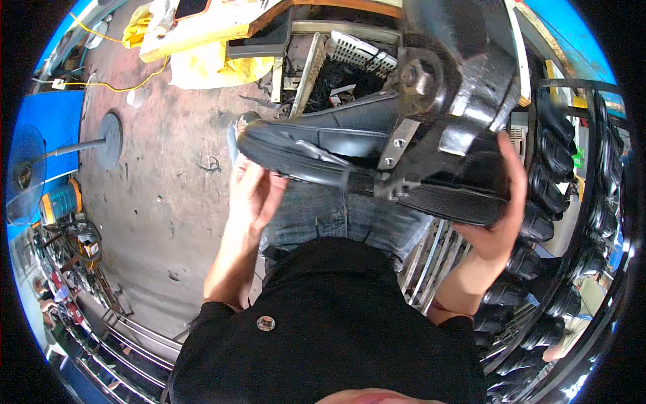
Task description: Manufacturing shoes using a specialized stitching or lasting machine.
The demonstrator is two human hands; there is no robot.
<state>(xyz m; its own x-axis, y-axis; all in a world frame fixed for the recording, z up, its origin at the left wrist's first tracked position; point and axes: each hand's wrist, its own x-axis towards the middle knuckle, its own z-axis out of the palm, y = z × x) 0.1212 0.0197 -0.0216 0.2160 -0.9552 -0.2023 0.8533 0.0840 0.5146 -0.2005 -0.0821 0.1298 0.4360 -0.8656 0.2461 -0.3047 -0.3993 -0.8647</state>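
A black leather shoe (pixel 289 151) lies sideways across the front of a dark machine (pixel 461 67), its toe to the left and its heel to the right. My left hand (pixel 256 192) grips the toe end from below, fingers against the sole edge. Around the heel end closes my right hand (pixel 501 215), with the thumb or a finger up along its back. A metal bar with two screws (pixel 397 145) comes down from the machine over the shoe's middle. Where exactly the machine touches the shoe is blurred and partly hidden.
Behind the shoe sits a pale plastic crate (pixel 363 50) with black scraps. A wooden-edged bench (pixel 208 34) stands at the far left, yellow sheeting (pixel 222 67) beneath it. Racks of black shoes (pixel 552 195) line the right. A standing fan (pixel 27 175) is at the left.
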